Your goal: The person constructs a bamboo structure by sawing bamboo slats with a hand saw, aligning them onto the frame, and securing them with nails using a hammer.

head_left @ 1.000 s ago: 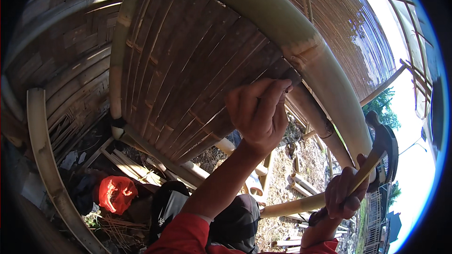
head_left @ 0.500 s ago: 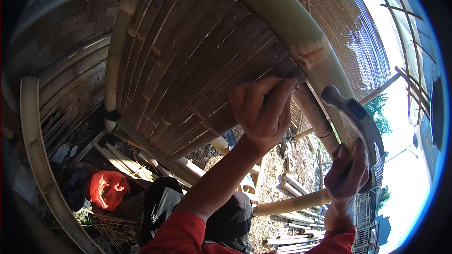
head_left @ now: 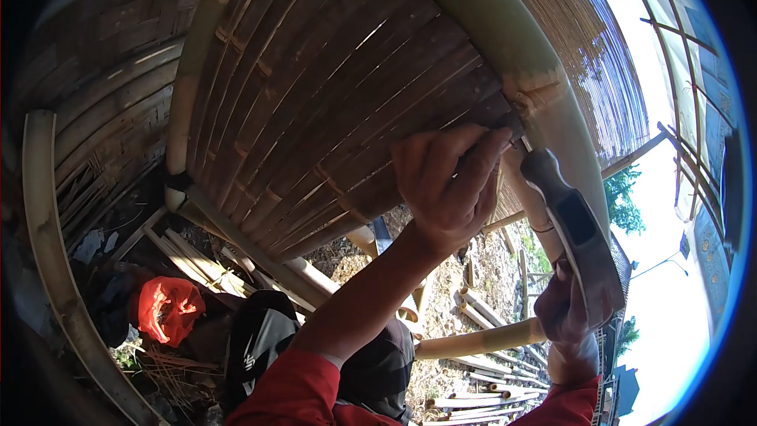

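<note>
My left hand point(head_left: 449, 189) is raised against a panel of woven bamboo slats point(head_left: 339, 102), its fingertips pinching a small nail at the panel's edge beside a thick pale bamboo pole point(head_left: 544, 102). My right hand point(head_left: 569, 312) grips the handle of a hammer point(head_left: 572, 225). The hammer's head points up and touches the spot by my left fingertips. Both sleeves are red.
A second bamboo pole point(head_left: 193, 87) frames the panel's left side. Below lie loose bamboo poles point(head_left: 481, 339) on dry ground, a red plastic bag point(head_left: 168, 308) and a dark bag point(head_left: 256, 339). Trees and bright sky fill the right.
The hammer has swung up from the lower right until its head meets the nail at my left fingertips. My left hand has stayed on the panel edge.
</note>
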`<state>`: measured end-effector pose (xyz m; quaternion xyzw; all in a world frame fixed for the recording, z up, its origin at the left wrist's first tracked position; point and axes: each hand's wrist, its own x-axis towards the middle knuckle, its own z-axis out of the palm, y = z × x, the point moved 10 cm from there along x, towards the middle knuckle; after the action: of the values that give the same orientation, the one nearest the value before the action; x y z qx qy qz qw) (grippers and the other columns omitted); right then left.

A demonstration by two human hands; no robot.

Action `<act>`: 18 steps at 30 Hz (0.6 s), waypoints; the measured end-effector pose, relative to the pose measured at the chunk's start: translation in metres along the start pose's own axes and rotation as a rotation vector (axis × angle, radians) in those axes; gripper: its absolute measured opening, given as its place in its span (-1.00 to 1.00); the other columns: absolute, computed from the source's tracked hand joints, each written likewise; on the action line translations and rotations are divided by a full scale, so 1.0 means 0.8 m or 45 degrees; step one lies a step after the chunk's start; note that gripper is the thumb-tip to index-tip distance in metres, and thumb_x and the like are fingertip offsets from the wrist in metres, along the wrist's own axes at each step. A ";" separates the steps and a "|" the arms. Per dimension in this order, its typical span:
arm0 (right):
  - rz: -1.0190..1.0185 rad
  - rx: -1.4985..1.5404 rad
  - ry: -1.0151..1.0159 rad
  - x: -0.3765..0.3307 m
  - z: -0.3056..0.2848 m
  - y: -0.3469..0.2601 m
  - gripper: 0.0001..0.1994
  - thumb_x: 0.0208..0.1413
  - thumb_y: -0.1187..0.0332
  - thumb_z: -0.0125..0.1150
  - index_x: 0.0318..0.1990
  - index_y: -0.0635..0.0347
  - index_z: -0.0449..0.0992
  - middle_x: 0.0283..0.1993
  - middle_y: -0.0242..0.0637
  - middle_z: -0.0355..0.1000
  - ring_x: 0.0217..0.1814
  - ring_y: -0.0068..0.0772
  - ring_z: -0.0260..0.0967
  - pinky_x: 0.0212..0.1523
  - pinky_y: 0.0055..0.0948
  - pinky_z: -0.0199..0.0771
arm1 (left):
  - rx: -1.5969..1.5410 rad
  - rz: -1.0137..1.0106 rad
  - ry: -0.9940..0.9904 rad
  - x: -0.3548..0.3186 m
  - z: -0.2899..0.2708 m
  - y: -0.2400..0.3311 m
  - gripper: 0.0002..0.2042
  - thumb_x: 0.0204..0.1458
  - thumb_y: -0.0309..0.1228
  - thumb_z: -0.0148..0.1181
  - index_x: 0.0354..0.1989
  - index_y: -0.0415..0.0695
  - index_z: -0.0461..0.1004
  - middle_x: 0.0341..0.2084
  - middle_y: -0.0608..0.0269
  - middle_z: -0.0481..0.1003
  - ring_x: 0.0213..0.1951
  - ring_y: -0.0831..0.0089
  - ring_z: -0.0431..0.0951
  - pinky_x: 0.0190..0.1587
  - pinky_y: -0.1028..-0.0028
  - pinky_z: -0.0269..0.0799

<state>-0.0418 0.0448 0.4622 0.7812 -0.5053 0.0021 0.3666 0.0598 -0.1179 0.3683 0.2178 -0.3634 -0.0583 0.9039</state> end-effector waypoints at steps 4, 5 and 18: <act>-0.269 -0.129 -0.002 0.044 0.007 -0.039 -0.58 0.17 0.69 0.25 0.19 0.39 0.43 0.00 0.28 0.53 0.00 0.22 0.61 -0.16 -0.12 0.69 | 0.016 0.008 0.030 -0.008 -0.005 -0.008 -0.70 -0.01 -0.51 0.36 -0.06 0.02 0.67 -0.26 0.45 0.57 -0.29 0.39 0.45 -0.18 0.29 0.25; -0.370 -0.052 0.095 0.048 -0.010 -0.055 -0.60 0.15 0.69 0.27 0.16 0.38 0.48 0.00 0.30 0.53 -0.05 0.26 0.62 -0.19 -0.09 0.69 | 0.017 0.008 0.038 -0.005 -0.005 -0.007 -0.70 -0.01 -0.51 0.36 -0.06 0.02 0.67 -0.26 0.45 0.57 -0.29 0.39 0.45 -0.18 0.29 0.25; 0.318 0.115 0.724 0.004 -0.063 -0.001 -0.78 0.42 0.40 -0.06 -0.10 0.50 0.30 -0.62 -0.25 0.35 -0.71 -0.57 0.14 -0.68 -0.60 0.01 | -0.174 0.101 -0.066 -0.013 -0.022 -0.011 -0.72 -0.09 -0.55 0.54 -0.16 -0.12 0.69 -0.24 0.33 0.59 -0.27 0.36 0.53 -0.24 0.37 0.44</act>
<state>-0.0208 0.0713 0.5001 0.6968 -0.4739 0.2879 0.4551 0.0646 -0.1168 0.3467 0.1393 -0.3902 -0.0527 0.9086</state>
